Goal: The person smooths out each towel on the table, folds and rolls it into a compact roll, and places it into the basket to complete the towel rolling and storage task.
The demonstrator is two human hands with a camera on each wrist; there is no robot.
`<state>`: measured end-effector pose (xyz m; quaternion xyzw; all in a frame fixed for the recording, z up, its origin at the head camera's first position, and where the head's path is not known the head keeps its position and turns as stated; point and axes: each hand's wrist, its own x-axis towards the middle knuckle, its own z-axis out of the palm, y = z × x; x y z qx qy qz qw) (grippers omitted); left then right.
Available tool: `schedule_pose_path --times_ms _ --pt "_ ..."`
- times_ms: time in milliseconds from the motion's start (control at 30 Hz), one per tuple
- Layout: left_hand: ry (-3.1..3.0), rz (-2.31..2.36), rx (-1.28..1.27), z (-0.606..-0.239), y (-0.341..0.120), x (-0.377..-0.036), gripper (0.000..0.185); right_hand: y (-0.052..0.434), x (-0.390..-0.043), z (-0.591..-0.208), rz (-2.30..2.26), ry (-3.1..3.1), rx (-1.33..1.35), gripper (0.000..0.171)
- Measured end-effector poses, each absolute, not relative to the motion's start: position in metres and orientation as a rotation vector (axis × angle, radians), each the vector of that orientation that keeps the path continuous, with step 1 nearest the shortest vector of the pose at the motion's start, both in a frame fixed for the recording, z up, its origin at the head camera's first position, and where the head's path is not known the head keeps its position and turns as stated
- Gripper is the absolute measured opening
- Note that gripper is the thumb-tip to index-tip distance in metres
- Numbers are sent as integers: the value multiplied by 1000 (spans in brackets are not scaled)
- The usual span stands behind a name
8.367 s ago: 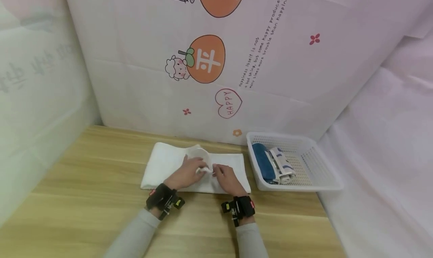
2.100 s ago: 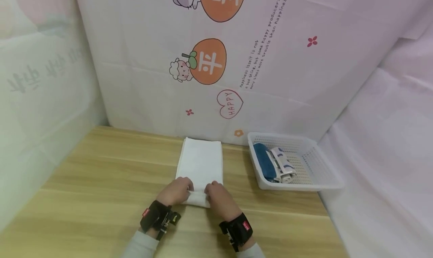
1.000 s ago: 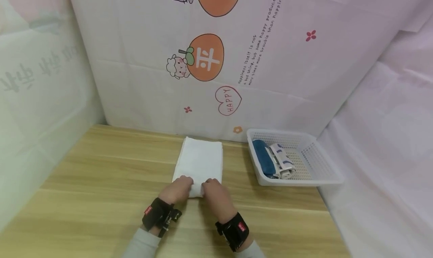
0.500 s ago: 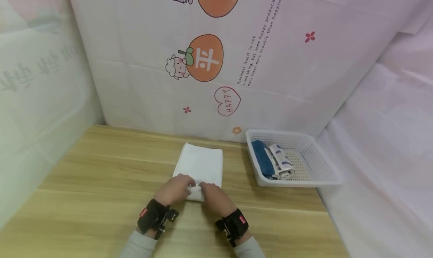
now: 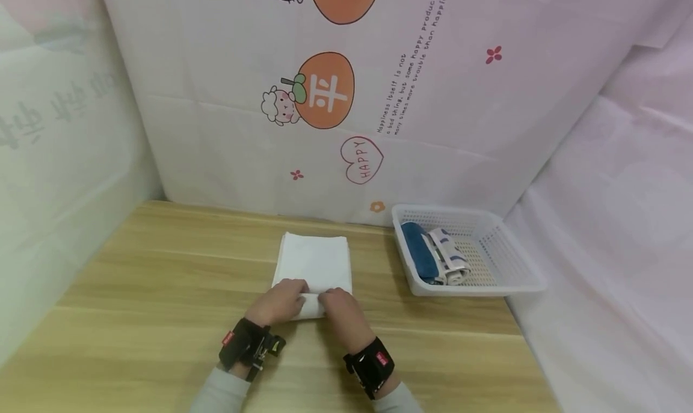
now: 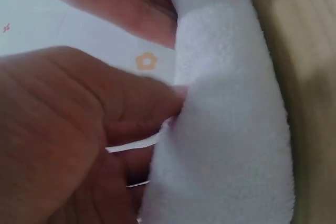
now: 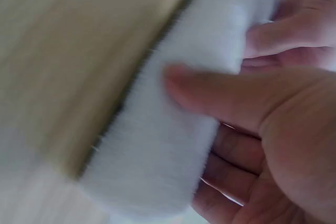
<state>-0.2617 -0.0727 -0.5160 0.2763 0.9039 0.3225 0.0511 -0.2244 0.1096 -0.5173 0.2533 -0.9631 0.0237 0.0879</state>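
A white towel (image 5: 314, 260) lies folded into a narrow strip on the wooden table, its near end turned up into a thick roll. My left hand (image 5: 278, 302) grips the left part of that roll, thumb on the near side and fingers over the far side. On the right part, my right hand (image 5: 343, 314) holds it the same way. In the left wrist view the towel roll (image 6: 226, 114) shows its fluffy terry surface under the thumb. The right wrist view shows the rounded end of the towel roll (image 7: 152, 145), with the thumb pressed against it.
At the right back stands a white plastic basket (image 5: 522, 266) holding a rolled blue towel (image 5: 419, 253) and a rolled white towel with blue marks (image 5: 449, 256). A printed white cloth (image 5: 433, 172) hangs behind the wooden table (image 5: 178, 293).
Earlier the towel lay sideways, being folded; it then became a lengthwise strip. Since then both hands have rolled its near end, and the flat part has grown shorter.
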Motion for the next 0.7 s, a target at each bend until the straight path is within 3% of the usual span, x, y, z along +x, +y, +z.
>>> schedule_pose_path --times_ms 300,533,700 --pt "2702 1000 852 -501 -79 -253 34 114 -229 -523 147 -3000 722 22" --pt "2711 922 911 -506 -77 -256 14 117 -228 -517 293 -3018 738 19" --pt "2691 901 927 -509 -77 -260 24 117 -224 -501 282 -2870 715 16"
